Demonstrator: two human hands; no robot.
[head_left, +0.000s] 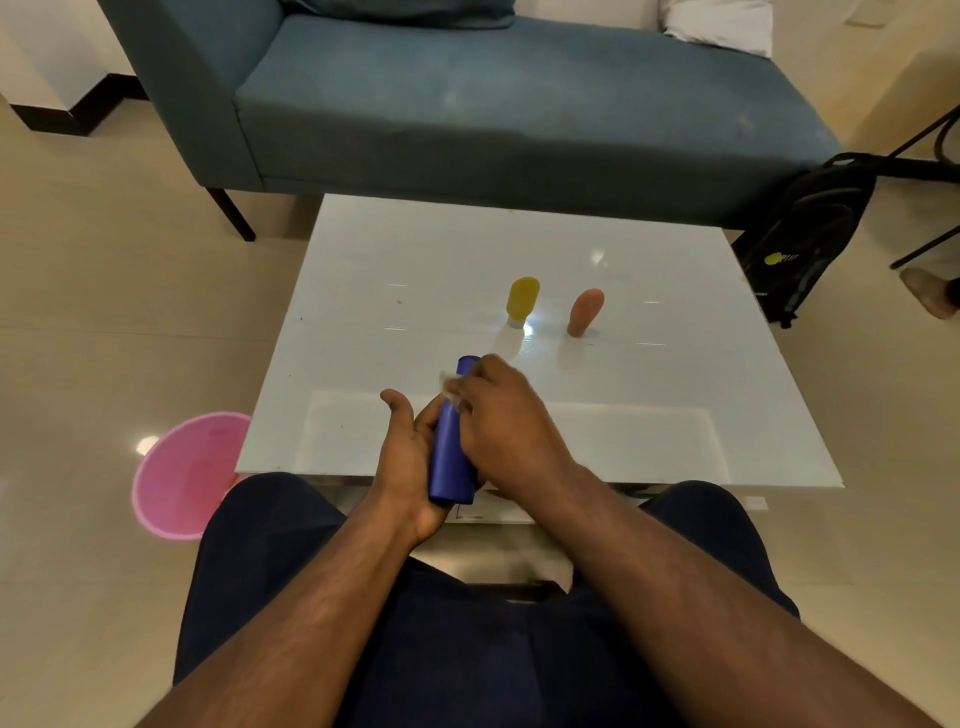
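A dark blue bottle (451, 457) lies in my left hand (404, 457), held over the near edge of the white table (395, 270), its cap end pointing away from me. My left fingers curl under it and the thumb sticks up. My right hand (498, 415) lies over the bottle's right side and pinches a small scrap of clear film (450, 385) near the top of the bottle. A yellow bottle (522, 301) and an orange bottle (585, 312) stand upside down on their caps further back on the table, side by side and apart.
A pink bin (179, 475) stands on the floor left of the table. A blue sofa (467, 104) runs behind the table. A black backpack (802, 234) leans at the right. My knees sit under the table's near edge.
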